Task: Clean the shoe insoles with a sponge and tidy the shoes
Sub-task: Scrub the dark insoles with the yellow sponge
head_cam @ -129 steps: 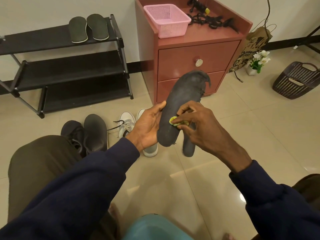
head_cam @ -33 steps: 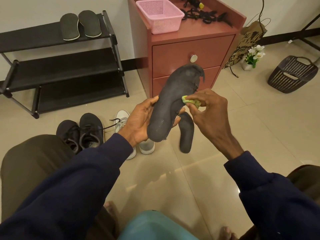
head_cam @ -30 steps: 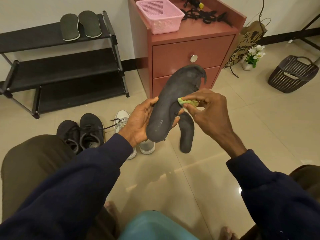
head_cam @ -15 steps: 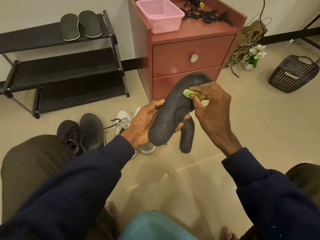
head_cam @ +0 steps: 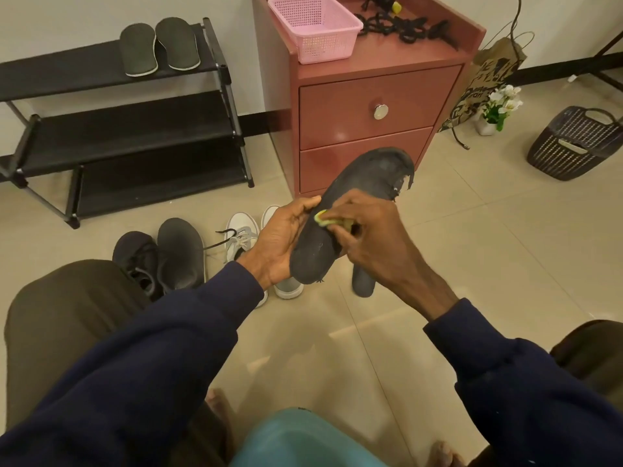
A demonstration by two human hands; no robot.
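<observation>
Insole (head_cam: 369, 175) cleaning, with items listed by size and each placed by reference to the red cabinet (head_cam: 364, 92). To the left of the cabinet is a black shoe rack (head_cam: 101, 67), whose top shelf carries a pair of dark insoles (head_cam: 140, 48). Well to the right of the cabinet, a dark woven basket (head_cam: 576, 143) sits on the floor, and a pink basket (head_cam: 323, 45) stands on the cabinet top. Black shoes (head_cam: 182, 251) and white shoes (head_cam: 241, 230) lie on the floor in front of the cabinet and to its left. The insole being cleaned is held in the air before the lower drawer, toe end up. A second insole (head_cam: 362, 284) lies on the floor beneath it. The left hand (head_cam: 283, 237) grips the heel half of the held insole, with the thumb laid along its edge. The right hand (head_cam: 371, 237) has its fingers curled, pinching a small yellow-green sponge (head_cam: 322, 219) against the insole's mid-surface. The toe edge of this insole looks ragged and torn. Hard strokes toward that end would probably catch the loose flap and lengthen the tear. Because only the heel half is supported, the toe end may also bend under pressure. The sponge is small and could slip from the pinch.
</observation>
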